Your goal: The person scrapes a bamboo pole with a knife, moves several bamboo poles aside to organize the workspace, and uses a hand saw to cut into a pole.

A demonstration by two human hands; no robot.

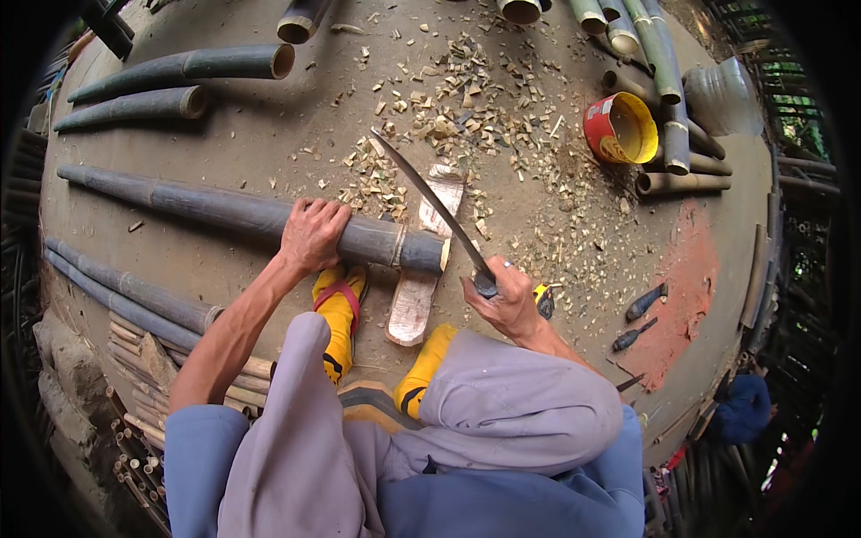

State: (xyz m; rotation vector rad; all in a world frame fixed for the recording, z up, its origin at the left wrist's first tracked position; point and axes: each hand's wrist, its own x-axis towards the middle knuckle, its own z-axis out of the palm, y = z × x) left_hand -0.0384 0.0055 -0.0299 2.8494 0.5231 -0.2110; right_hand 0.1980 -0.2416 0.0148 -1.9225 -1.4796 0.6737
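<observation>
My left hand (311, 235) is wrapped over the top of a thick dark bamboo pole (197, 204), a little back from its cut end. That end rests across a pale, chopped wooden block (411, 309) lying on the ground in front of me. Closed around its handle, my right hand (505, 307) holds a machete (429, 195) just right of the pole's end. The blade slants up and leftward, passing over the block's far part. From this view I cannot tell whether the blade touches the bamboo.
Bamboo chips (484, 108) litter the ground ahead. A red and yellow bucket (621, 128) stands at right near stacked bamboo poles (668, 72). Dark-handled tools (635, 334) and a tape measure (543, 300) lie right of me. More poles (179, 63) lie at left.
</observation>
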